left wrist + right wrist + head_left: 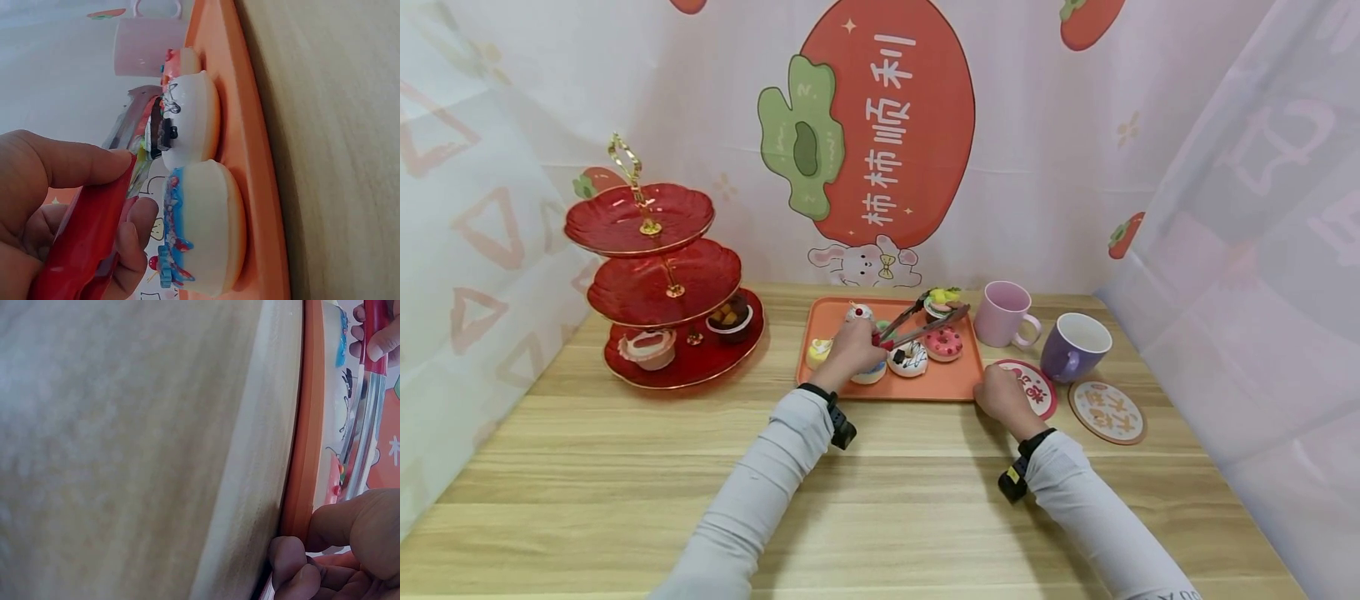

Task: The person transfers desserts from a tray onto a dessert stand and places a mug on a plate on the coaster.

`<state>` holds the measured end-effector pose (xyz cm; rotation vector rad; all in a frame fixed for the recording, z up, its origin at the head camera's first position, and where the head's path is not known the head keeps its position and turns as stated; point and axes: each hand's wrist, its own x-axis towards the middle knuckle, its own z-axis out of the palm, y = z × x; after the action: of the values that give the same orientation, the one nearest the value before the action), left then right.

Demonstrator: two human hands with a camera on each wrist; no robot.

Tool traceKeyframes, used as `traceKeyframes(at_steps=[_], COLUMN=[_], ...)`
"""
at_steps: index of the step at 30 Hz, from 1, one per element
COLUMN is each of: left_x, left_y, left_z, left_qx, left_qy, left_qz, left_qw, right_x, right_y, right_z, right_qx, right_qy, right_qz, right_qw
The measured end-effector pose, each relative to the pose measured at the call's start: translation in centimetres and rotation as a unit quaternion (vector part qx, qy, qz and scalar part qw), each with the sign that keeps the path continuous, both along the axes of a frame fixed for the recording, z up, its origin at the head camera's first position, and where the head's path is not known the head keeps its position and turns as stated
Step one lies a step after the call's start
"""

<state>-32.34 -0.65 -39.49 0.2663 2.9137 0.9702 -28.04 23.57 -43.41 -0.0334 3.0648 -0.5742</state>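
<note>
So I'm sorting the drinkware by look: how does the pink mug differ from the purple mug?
The pink mug is pale pink and looks taller and straighter; the purple mug is lavender and rounder, with a wider mouth. The pink mug stands right beside the orange tray, the purple mug farther right, behind a round coaster. The pink mug's handle points right, the purple mug's points left and forward. Both stand upright on the wooden table and look empty.

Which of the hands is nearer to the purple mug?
The right. The right hand rests at the tray's corner, just left of the purple mug; the left hand holds tongs over the tray, farther left.
</note>
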Motion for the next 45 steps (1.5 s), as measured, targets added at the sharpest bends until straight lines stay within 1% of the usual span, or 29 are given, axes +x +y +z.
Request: traceKeyframes(at_steps=[5,13,17,23,33,37,40,45], left_x=[0.0,0.1,0.1,0.2,0.6,0.7,0.8,1.2], left_y=[-0.1,-0.1,-0.1,-0.3,-1.1,-1.5,-1.8,-2.3], left_z=[0.0,0.0,0.0,-0.3,-0.2,-0.1,0.0,0.4], left_qx=[-0.001,0.001,-0.001,0.001,0.023,0.023,0.027,0.031], left_qy=[0.007,-0.003,-0.006,0.002,0.012,0.015,0.01,0.013], left_qz=[0.004,0.005,0.006,0.006,0.005,0.007,0.009,0.009], left_qw=[1.0,1.0,1.0,1.0,0.9997,0.9996,0.9995,0.9994], right_x=[0.0,0.0,0.0,0.0,0.0,0.2,0.2,0.1], right_y=[-0.1,0.0,0.0,0.1,-0.1,-0.1,-0.1,0.0], right_z=[0.1,0.1,0.0,-0.1,0.1,0.2,0.3,0.1], right_qx=[-0.001,0.0,-0.004,-0.004,-0.009,-0.015,-0.017,-0.018], right_qy=[-0.004,-0.014,-0.013,-0.008,-0.011,-0.007,-0.012,-0.021], right_qz=[-0.004,-0.009,-0.009,-0.004,-0.009,-0.004,-0.004,-0.006], right_qw=[1.0,1.0,1.0,1.0,1.0,1.0,1.0,1.0])
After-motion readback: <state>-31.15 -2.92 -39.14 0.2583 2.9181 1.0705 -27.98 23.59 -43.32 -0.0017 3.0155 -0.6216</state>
